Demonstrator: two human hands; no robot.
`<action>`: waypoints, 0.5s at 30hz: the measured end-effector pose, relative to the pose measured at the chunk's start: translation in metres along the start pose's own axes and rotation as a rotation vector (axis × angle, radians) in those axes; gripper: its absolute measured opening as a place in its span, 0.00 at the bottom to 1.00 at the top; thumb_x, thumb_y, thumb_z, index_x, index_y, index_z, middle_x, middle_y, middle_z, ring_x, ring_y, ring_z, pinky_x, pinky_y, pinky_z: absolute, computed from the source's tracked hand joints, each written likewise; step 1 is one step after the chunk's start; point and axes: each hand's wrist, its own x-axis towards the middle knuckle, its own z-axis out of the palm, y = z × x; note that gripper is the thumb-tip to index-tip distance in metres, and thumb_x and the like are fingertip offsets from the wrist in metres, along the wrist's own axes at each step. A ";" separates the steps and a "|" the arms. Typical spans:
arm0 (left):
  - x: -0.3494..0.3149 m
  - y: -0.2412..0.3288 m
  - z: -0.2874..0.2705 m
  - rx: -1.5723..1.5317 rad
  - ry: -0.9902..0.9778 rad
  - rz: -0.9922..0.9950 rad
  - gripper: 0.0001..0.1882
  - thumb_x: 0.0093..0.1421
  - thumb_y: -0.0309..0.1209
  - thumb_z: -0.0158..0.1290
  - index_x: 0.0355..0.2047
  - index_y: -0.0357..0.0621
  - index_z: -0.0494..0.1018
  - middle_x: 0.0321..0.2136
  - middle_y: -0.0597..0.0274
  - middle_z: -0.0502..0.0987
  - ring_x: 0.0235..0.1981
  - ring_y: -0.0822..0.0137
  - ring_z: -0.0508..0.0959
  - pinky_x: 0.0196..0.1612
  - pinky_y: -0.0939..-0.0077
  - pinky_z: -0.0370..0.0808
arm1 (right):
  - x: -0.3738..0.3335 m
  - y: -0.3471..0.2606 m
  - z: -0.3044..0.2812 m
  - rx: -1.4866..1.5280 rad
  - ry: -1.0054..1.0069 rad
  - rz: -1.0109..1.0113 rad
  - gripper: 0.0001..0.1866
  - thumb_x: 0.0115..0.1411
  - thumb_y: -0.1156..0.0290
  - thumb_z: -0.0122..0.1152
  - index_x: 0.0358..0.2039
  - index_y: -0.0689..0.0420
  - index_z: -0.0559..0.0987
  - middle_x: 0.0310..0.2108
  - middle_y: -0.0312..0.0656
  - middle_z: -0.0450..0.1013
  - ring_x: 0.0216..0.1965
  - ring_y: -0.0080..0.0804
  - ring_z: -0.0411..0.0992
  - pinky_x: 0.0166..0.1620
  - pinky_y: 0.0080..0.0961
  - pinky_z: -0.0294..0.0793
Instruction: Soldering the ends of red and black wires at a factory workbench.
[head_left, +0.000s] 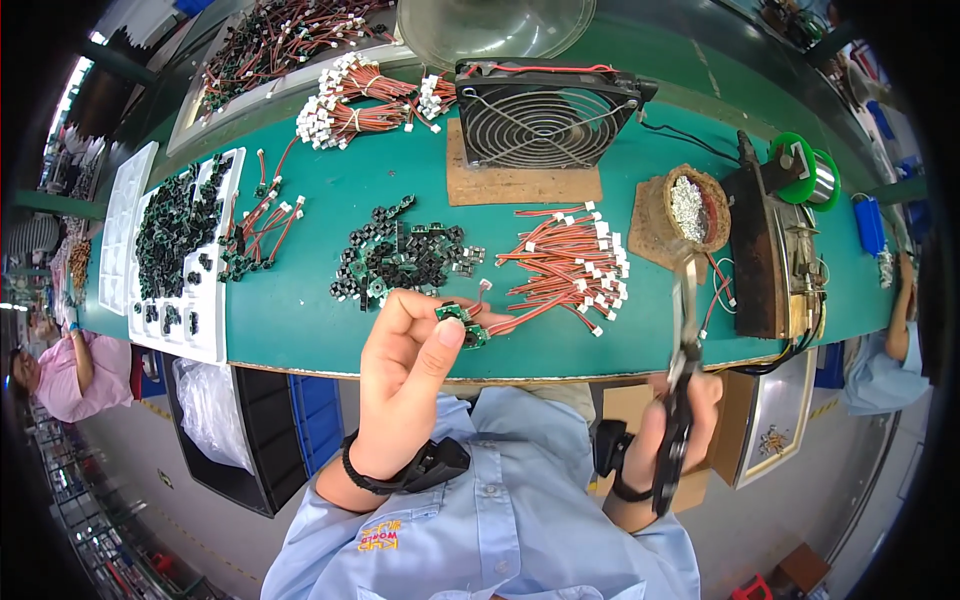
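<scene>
My left hand [410, 370] is raised over the table's front edge, thumb and fingers pinching small green circuit boards [462, 328]. Red wires and a white connector extend from them. Just beyond lies a pile of small black-and-green boards [400, 250]. My right hand [690, 400] grips a black-handled tool [683, 385] with a long silver metal end pointing away from me. Motion blurs it, so its exact kind is unclear. To the left of this tool, red-and-black wire leads with white connectors [565, 265] lie in a fanned heap.
A black fan [545, 115] stands on a brown board. At right are a bowl of small silvery pieces [690, 208], a metal-fronted box [770, 260] and a green solder spool [815, 172]. White trays [225, 335] hold boards at left. Bundled leads [365, 100] lie behind. Other people sit both sides.
</scene>
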 end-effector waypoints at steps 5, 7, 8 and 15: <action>-0.001 0.007 -0.007 -0.022 -0.023 -0.023 0.06 0.62 0.27 0.44 0.38 0.37 0.63 0.37 0.51 0.75 0.40 0.70 0.74 0.45 0.77 0.68 | 0.014 0.019 0.011 -0.218 -0.071 0.421 0.22 0.55 0.81 0.52 0.52 0.61 0.66 0.41 0.44 0.70 0.44 0.32 0.69 0.49 0.27 0.65; -0.001 0.013 -0.017 0.065 -0.027 0.036 0.07 0.62 0.26 0.45 0.39 0.37 0.65 0.37 0.55 0.75 0.38 0.72 0.73 0.43 0.79 0.68 | 0.014 0.021 0.016 -0.169 -0.116 0.478 0.23 0.55 0.82 0.51 0.53 0.61 0.65 0.43 0.45 0.69 0.45 0.33 0.69 0.50 0.25 0.65; 0.001 0.015 -0.026 0.076 -0.017 0.043 0.07 0.62 0.26 0.45 0.39 0.37 0.65 0.37 0.55 0.75 0.38 0.72 0.73 0.43 0.79 0.68 | 0.011 0.019 0.016 -0.103 -0.067 0.477 0.23 0.55 0.82 0.51 0.53 0.61 0.65 0.44 0.45 0.69 0.45 0.32 0.69 0.49 0.25 0.65; 0.026 0.026 -0.131 0.534 0.509 0.115 0.11 0.60 0.27 0.47 0.42 0.37 0.69 0.37 0.60 0.74 0.35 0.75 0.70 0.40 0.81 0.66 | 0.001 0.006 0.023 0.125 -0.028 0.499 0.16 0.56 0.81 0.51 0.47 0.60 0.68 0.42 0.48 0.71 0.41 0.28 0.71 0.46 0.23 0.67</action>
